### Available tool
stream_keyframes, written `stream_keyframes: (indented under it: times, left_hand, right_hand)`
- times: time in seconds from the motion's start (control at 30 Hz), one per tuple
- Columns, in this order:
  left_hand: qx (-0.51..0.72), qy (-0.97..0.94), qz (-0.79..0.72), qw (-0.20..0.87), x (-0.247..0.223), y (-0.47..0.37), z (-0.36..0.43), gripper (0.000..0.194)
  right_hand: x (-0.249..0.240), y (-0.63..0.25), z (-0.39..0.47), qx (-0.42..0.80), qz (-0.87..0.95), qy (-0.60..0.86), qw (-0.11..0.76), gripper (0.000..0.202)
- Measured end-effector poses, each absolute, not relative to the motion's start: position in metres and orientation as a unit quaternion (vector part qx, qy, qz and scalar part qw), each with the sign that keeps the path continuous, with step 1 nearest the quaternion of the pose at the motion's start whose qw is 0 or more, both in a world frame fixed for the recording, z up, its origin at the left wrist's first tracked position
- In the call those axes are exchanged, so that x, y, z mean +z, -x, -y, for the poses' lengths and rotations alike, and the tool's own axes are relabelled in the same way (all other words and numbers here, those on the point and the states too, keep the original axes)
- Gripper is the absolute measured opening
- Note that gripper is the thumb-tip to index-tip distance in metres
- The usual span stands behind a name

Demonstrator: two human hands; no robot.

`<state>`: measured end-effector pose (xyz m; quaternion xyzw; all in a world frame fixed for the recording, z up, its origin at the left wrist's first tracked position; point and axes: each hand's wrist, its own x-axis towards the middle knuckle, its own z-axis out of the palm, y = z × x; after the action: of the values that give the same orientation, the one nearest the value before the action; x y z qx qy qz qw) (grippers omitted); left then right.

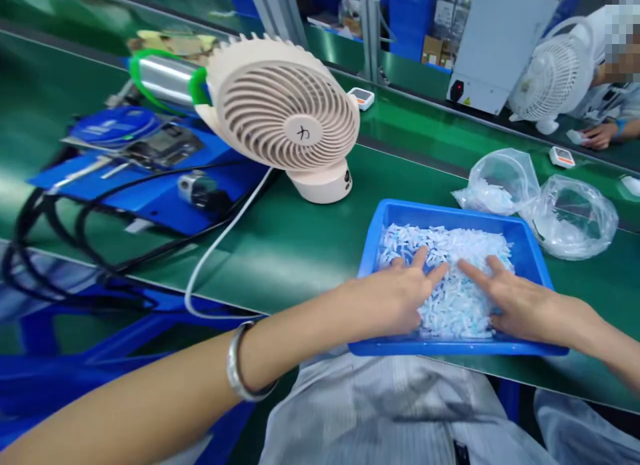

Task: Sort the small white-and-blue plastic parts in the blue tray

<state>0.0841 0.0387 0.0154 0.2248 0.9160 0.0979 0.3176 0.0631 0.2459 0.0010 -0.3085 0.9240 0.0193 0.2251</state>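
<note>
A blue plastic tray (373, 248) on the green bench holds a heap of small pale white-and-blue strips (455, 315). My left hand (403, 295) reaches in over the tray's left side, fingers spread and touching the strips. From the right, my right hand (515, 301) rests on the same heap with its fingers apart. Some fingertips and both thumbs are partly sunk in or hidden by the strips. Neither hand visibly holds anything. Beyond the tray's far right corner lie two clear plastic bags, one bag (493, 185) with similar pale pieces and another bag (575, 218).
A beige desk fan (295, 118) stands left of the tray, its white cable hanging over the bench edge. Black cables and a blue plate (165, 198) with metal parts lie farther left. Across the bench are a white fan (553, 78) and another person's hand (600, 136).
</note>
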Motion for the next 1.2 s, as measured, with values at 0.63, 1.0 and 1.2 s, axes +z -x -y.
stream_keyframes:
  times: [0.63,1.0,1.2]
  left_hand:
    - [0.196,-0.306,-0.925,0.113,0.017,-0.011,-0.016,0.022]
    - [0.287,-0.282,-0.906,0.135,0.008,0.01,-0.01,0.029]
    - [0.314,-0.263,-0.91,0.069,0.009,0.005,-0.005,0.018]
  right_hand:
    - [0.039,-0.011,-0.202,-0.039,-0.94,0.315,0.124,0.054]
    - [0.034,0.0,-0.174,-0.104,-0.904,0.386,0.15,0.02]
    - [0.023,-0.005,-0.176,-0.085,-0.902,0.391,0.16,0.019]
